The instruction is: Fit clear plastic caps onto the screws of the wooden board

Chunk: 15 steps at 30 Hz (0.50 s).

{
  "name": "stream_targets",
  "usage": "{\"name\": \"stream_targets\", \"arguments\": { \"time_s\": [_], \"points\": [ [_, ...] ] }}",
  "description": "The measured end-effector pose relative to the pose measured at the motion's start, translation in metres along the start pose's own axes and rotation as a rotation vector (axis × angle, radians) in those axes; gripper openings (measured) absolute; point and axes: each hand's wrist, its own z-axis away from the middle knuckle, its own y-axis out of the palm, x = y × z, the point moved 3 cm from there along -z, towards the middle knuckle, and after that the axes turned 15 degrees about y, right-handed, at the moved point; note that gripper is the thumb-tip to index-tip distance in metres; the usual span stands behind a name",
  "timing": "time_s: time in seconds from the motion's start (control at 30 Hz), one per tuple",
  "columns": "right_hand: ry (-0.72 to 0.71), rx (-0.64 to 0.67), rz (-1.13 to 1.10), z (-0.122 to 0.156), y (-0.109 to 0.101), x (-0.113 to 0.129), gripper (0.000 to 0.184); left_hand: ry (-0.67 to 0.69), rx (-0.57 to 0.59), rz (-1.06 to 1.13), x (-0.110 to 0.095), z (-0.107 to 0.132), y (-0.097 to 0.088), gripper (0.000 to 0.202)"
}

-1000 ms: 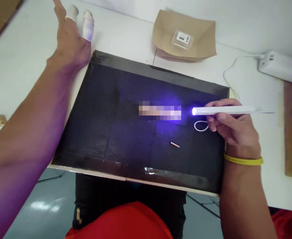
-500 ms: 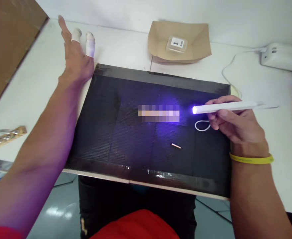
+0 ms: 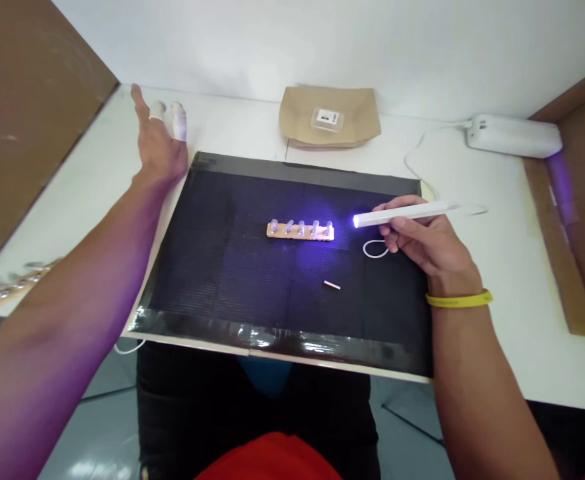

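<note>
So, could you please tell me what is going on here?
The person's right hand holds a lit pen-shaped light toward a tan strip bearing small pieces, on a black board. The left hand, white covers on two digits, is beside the board's far left corner. A metal rod lies nearer the person.

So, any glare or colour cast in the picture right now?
Head view: violet cast around the lit penlight, over the tan strip and the black board, with violet along the left forearm too; same view: white glare on the board's glossy near edge.
</note>
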Motion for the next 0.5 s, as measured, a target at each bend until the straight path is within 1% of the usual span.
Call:
{"name": "stream_targets", "arguments": {
  "time_s": [0.07,0.1,0.2,0.27,0.33,0.4,0.5],
  "points": [
    [-0.005,0.013,0.003,0.0,-0.001,0.0,0.023,-0.032,0.128,0.039,-0.008,0.001,-0.005,0.126],
    [-0.007,0.018,0.006,0.0,-0.001,-0.001,0.022,-0.051,0.164,0.052,-0.013,0.003,-0.009,0.118],
    [-0.005,0.017,0.016,0.0,-0.001,-0.002,0.023,-0.064,0.14,0.067,-0.032,0.011,-0.026,0.093],
    [-0.005,0.005,0.018,0.0,-0.002,-0.003,0.024,-0.084,0.106,0.071,-0.042,0.016,-0.036,0.083],
    [-0.009,0.0,0.018,-0.001,-0.002,-0.004,0.025,-0.127,0.106,0.056,-0.048,0.019,-0.04,0.08],
    [-0.009,0.007,0.021,-0.001,-0.001,-0.004,0.026,-0.15,0.131,0.042,-0.051,0.021,-0.04,0.078],
    [0.011,0.003,0.01,-0.002,-0.002,-0.004,0.029,-0.118,0.156,0.044,-0.053,0.023,-0.037,0.079]
  ]
}}
